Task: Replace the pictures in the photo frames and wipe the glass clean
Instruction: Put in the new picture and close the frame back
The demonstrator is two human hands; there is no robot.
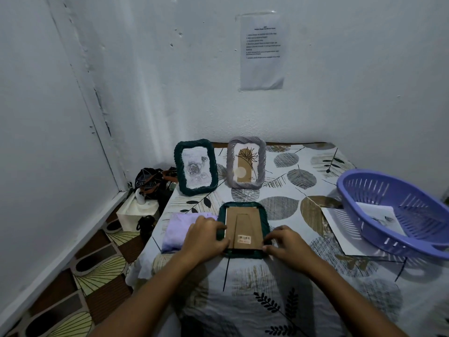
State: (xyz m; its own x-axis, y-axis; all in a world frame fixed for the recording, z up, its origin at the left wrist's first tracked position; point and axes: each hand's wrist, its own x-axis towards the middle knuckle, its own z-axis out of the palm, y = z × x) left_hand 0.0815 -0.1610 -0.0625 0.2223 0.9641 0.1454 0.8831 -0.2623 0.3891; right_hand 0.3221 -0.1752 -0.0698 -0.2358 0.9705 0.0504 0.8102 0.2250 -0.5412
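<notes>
A tissue box (136,211) sat on the floor at the far left, beside a dark bundle (151,182) against the wall; what the bundle was could not be told. On the bed's patterned sheet (279,288), a folded purple cloth (181,231) lay just left of the work, probably kept close for wiping the glass.

The left hand (206,239) gripped the left edge of a green frame (243,229) that lay face down, fingers curled over its rim and thumb near the backing. The frame lay that way so the brown cardboard back (243,227), with its stand and barcode sticker, faced up where the fasteners could be reached. The right hand (284,244) pinched at the frame's lower right corner, fingers bent, likely working a clip; the clip itself was too small to make out.

Behind, two frames stood upright on their stands: a second green frame (195,166) holding a rose drawing, and a grey frame (246,162) holding a plant print. Their upright pose suggested they were set aside, whether finished or waiting could not be told.

To the right a purple basket (398,210) rested partly on one sheet of paper (340,229) and held another (381,215), perhaps the spare pictures.

Counted: three frames, two of them green and one grey; one cloth; one basket; two loose sheets; one tissue box; and one printed notice (262,49) taped to the wall.
</notes>
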